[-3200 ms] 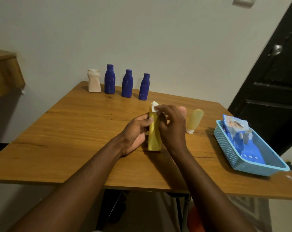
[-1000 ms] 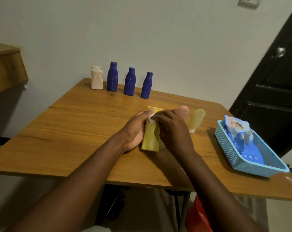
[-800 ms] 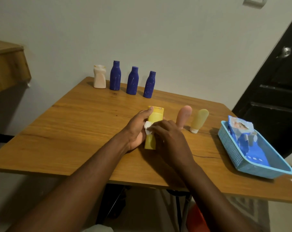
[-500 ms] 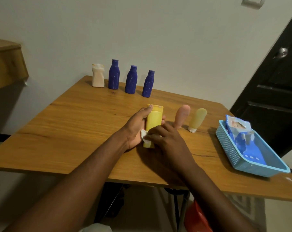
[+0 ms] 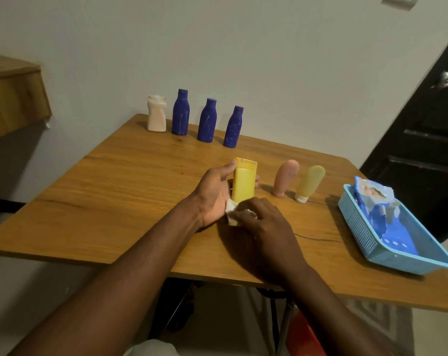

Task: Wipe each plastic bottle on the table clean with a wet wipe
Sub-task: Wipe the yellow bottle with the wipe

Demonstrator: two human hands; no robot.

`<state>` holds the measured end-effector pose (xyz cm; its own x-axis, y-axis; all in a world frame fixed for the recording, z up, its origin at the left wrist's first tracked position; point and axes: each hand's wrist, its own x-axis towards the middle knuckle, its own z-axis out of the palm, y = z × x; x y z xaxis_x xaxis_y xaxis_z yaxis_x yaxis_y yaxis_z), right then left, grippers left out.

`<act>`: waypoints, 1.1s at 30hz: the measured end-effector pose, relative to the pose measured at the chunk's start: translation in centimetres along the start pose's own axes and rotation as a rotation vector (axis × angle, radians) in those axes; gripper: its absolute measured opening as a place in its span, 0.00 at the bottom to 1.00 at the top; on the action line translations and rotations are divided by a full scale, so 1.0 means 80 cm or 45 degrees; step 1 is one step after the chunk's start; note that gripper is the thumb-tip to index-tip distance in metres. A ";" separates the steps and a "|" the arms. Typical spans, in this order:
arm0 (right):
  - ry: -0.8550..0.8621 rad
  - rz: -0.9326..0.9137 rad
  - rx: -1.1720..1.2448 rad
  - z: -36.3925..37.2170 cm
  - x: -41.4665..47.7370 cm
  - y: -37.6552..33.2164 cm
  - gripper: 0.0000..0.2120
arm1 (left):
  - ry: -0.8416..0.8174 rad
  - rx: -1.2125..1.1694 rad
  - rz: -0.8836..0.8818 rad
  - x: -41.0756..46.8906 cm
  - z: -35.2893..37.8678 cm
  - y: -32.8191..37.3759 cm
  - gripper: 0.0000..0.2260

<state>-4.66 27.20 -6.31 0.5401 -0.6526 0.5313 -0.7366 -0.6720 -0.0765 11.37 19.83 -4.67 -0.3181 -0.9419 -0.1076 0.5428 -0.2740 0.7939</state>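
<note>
A yellow plastic bottle (image 5: 244,185) stands upside down at the middle of the wooden table (image 5: 130,186). My left hand (image 5: 212,196) grips it from the left side. My right hand (image 5: 264,227) pinches a white wet wipe (image 5: 231,208) against the bottle's lower part and hides its base. To the right stand a pink tube (image 5: 285,177) and a pale yellow tube (image 5: 310,182). At the back stand a white bottle (image 5: 156,113) and three blue bottles (image 5: 181,112) (image 5: 207,120) (image 5: 233,127).
A light blue basket (image 5: 359,222) at the table's right edge holds a blue wet-wipe pack (image 5: 377,201). A black door (image 5: 423,140) is behind it. A wooden shelf (image 5: 14,98) juts out at the far left. The wall runs behind the table.
My right hand has slid the wipe down the yellow bottle from its top to its lower part. The pink tube behind came into view. My left hand kept its hold.
</note>
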 end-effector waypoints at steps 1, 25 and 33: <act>-0.028 -0.037 -0.016 0.000 -0.006 0.000 0.17 | 0.002 0.012 0.009 0.001 0.000 0.000 0.22; 0.056 0.235 0.407 0.008 -0.006 0.011 0.09 | 0.156 0.004 0.048 0.004 -0.001 -0.001 0.25; 0.091 0.211 0.474 0.000 0.006 0.021 0.14 | 0.122 -0.003 0.016 0.005 0.000 -0.001 0.27</act>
<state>-5.62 25.74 -6.18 0.3870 -0.7457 0.5424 -0.6065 -0.6490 -0.4594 11.19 19.51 -4.73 -0.2356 -0.9595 -0.1544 0.5481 -0.2623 0.7942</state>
